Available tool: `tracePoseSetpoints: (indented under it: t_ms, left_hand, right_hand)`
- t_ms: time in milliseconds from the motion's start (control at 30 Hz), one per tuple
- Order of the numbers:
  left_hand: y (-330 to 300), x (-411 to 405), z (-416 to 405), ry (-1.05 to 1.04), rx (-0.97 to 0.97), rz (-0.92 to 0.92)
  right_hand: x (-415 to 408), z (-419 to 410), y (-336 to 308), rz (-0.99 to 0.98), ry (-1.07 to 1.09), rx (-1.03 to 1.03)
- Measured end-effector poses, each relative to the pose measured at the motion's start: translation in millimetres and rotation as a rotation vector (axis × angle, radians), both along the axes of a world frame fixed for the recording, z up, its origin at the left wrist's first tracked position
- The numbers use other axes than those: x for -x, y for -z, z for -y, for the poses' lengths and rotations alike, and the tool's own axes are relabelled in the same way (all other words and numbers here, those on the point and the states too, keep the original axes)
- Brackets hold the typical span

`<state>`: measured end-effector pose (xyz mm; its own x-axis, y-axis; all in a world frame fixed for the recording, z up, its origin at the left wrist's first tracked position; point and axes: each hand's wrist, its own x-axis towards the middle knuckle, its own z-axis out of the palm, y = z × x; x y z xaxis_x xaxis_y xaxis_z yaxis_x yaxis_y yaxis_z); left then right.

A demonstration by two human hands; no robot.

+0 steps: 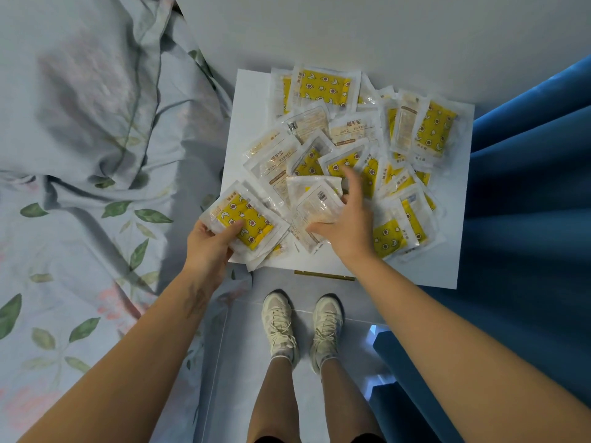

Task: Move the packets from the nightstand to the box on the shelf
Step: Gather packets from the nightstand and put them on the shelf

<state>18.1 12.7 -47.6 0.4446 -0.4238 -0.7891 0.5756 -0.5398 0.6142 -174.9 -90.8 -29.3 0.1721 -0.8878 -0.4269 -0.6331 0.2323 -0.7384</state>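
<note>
Several clear packets with yellow patterned pads [323, 86] lie heaped on the white nightstand [243, 123]. My left hand [211, 244] grips a small stack of packets, a yellow one [248, 219] on top, at the nightstand's front left corner. My right hand [345, 225] holds a pale packet [318, 206] between thumb and fingers in the middle of the heap, its index finger stretched over a yellow packet behind. The box and shelf are out of view.
A bed with a floral sheet [80, 155] fills the left side. Blue curtains [527, 219] hang right of the nightstand. A pale wall [351, 33] runs behind it. My feet in white sneakers [300, 327] stand on the floor before it.
</note>
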Motion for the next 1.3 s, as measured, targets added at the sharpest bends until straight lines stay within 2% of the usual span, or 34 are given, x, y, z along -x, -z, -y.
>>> tracePoseSetpoints:
  t_ms: [167,367,467,600,800,933,1300]
  left_hand:
    - [0,-1,3,0.011,0.018,-0.004]
    - [-9,2,7,0.042,0.108,-0.066]
    - [-19,4,6,0.067,0.164,-0.093]
    - [-50,6,10,0.099,0.181,-0.029]
    - [-138,0,6,0.093,0.243,0.083]
    - [-212,-2,-9,0.083,0.303,0.182]
    - [-396,21,-74,-0.160,0.408,0.275]
  right_hand:
    - [4,9,-4,0.134,0.125,-0.217]
    - [2,5,-10,0.459,0.294,-0.372]
    - [8,3,-19,0.516,0.351,-0.462]
    - [17,-2,-46,0.555,0.407,-0.481]
    - [24,-8,-132,0.616,0.410,-0.439]
    - [17,-24,-204,0.633,0.301,-0.403]
    - [37,-45,-369,0.644,0.106,-0.263]
